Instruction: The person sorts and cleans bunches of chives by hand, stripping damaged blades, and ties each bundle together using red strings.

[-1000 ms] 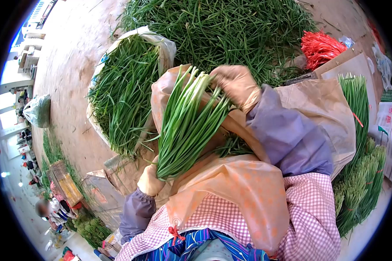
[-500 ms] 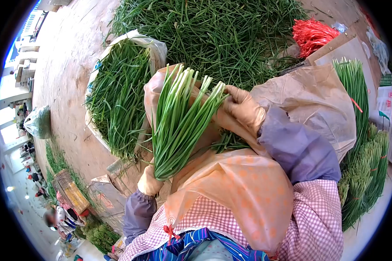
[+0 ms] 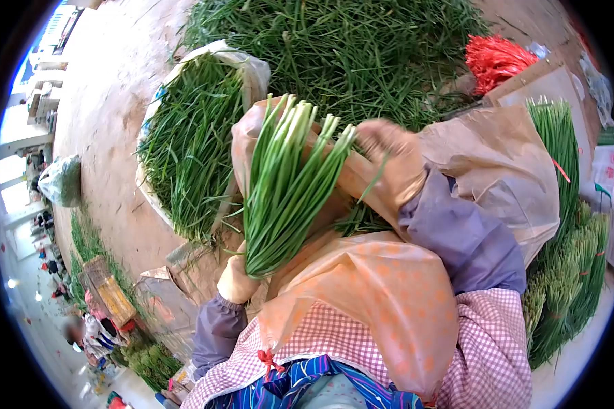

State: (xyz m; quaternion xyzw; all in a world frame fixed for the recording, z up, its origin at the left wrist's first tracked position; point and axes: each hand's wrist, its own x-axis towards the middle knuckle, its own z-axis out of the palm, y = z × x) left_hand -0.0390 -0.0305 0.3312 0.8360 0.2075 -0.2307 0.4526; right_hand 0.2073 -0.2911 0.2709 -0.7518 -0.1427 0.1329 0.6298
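Observation:
A thick bunch of garlic chives (image 3: 290, 194) lies tilted over my lap, pale cut ends up and green leaves down. My left hand (image 3: 237, 281), in a tan glove, is closed around its lower leafy end, with the fingers mostly hidden behind the leaves. To the right of the pale ends is my gloved right hand (image 3: 396, 160), smeared by motion and apart from the bunch. A single loose chive blade (image 3: 375, 178) hangs from its curled fingers. Under the bunch, a translucent orange plastic apron (image 3: 361, 273) covers my lap.
A white sack (image 3: 256, 75) full of chives stands ahead left. Behind it spreads a large heap of loose chives (image 3: 341, 54). Red ties (image 3: 494, 65) lie at the back right. Tied chive bundles (image 3: 569, 286) are stacked at my right. Another person (image 3: 95, 334) is far left.
My right hand has left the bunch's pale ends and moved a little right, with a loose blade now at its fingers. My left hand still holds the bunch.

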